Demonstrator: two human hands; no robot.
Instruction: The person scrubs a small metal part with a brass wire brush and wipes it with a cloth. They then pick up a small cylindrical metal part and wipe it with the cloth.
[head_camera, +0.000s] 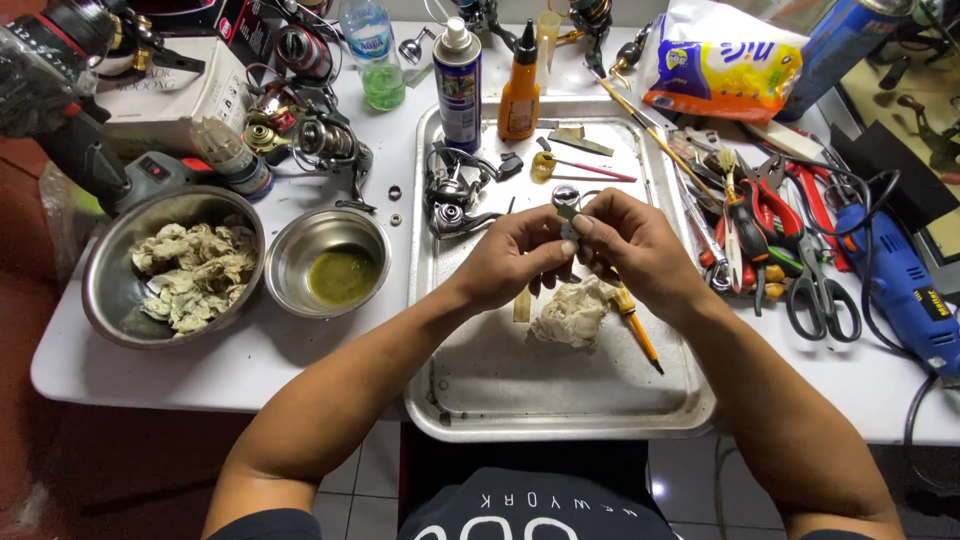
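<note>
Head view: both hands meet over the middle of a metal tray (470, 400) that lies on a white surface (150, 370). The left hand (515, 255) and the right hand (625, 245) each pinch a small silvery reel part (566, 200) between thumb and fingertips, holding it just above the tray, at the centre of the view. The part looks lifted clear of everything else; its exact shape is too small to tell.

Directly below the hands, at 6 o'clock from them, a crumpled soiled rag (570, 312) lies in the tray, with a yellow-handled screwdriver (635, 335) just beside it at 4 o'clock. At 10 o'clock from the hands a partly stripped spinning reel body (452, 200) rests in the tray, near a spray can (458, 85) and an orange squeeze bottle (520, 90) at 12 o'clock.

At 9 o'clock, outside the tray, a small steel bowl (290, 285) holds greenish liquid, and a larger steel bowl (105, 300) is full of used rags. At 3 o'clock lie red-handled pliers (775, 215), scissors (825, 295) and a blue power tool (905, 290).

Judging by this, the reel is already apart and one piece is in hand; the remaining pieces in the tray look unassembled.
</note>
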